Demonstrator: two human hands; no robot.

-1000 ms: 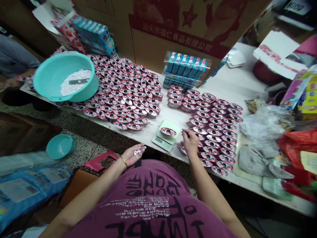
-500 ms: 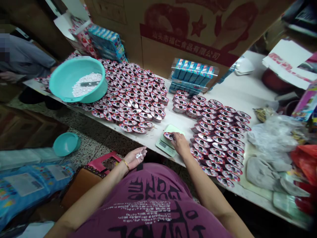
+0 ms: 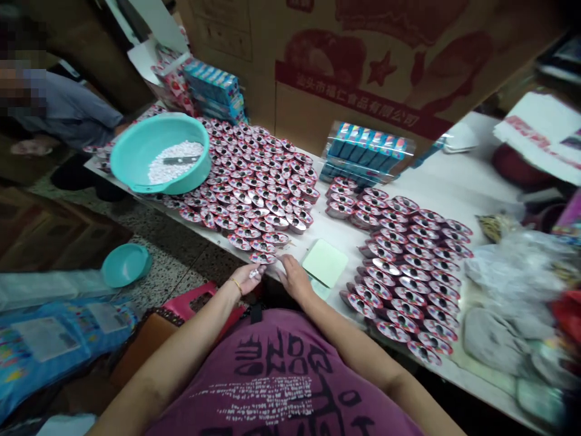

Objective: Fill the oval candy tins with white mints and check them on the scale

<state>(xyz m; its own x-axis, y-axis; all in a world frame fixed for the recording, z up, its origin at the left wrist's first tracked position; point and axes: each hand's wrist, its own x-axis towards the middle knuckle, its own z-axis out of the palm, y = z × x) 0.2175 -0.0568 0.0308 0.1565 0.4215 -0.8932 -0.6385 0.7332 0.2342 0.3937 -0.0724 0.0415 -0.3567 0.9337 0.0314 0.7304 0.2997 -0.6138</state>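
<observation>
My left hand (image 3: 247,280) is cupped at the table's front edge, with several small white pellets (image 3: 255,274) in it. Its fingertips reach close under an oval container (image 3: 262,258) with a red-and-white patterned rim and a dark round hole on top. My right hand (image 3: 294,276) has its fingers at the right end of that container and grips it. Just right of this hand lies a pale green scale (image 3: 325,263), its plate bare and its front part partly covered by my wrist.
Oval containers stand in dense rows at left (image 3: 254,197) and right (image 3: 408,284). A turquoise basin (image 3: 127,157) holds white pellets and a flat dark scoop (image 3: 179,160). Blue boxes (image 3: 365,145) and a large carton (image 3: 308,115) stand behind. A co-worker's sleeve (image 3: 77,109) is far left.
My right hand has lifted the oval container off the scale and carried it left to my left hand. The left hand still holds the pellets. The view has shifted slightly.
</observation>
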